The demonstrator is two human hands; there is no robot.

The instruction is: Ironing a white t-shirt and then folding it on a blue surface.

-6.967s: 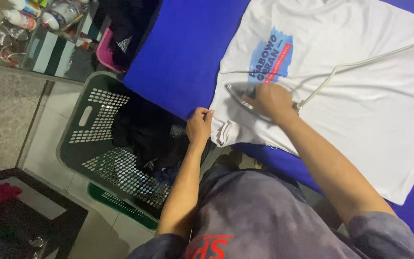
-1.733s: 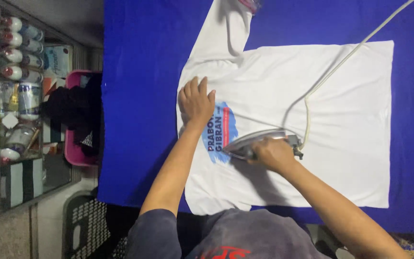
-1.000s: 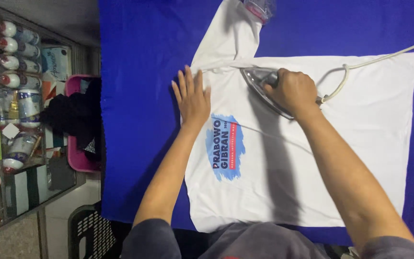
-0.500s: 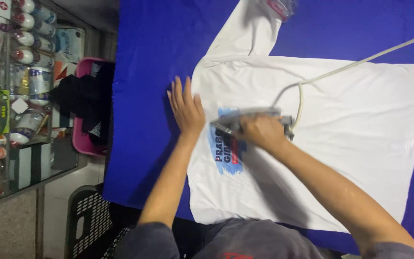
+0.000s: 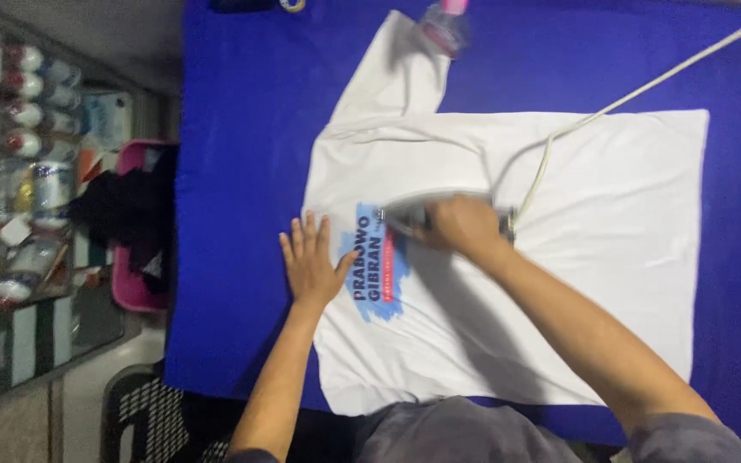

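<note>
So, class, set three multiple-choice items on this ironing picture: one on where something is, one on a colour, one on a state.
1. Where does the left hand rest?
A. on the shirt's edge beside the blue print
B. on the pink basket
C. on the iron's cord

2. What colour is the cloth under the white T-shirt?
A. green
B. blue
C. grey

3. How does the shirt lie?
A. folded in a stack
B. hanging up
C. spread flat, one sleeve out

Answers:
1 A: the left hand lies flat, fingers spread, at the shirt's edge next to the print.
2 B: blue cloth shows all round the shirt.
3 C: the shirt lies open on the cloth while the right hand holds the iron on it, its cord trailing away.
</note>
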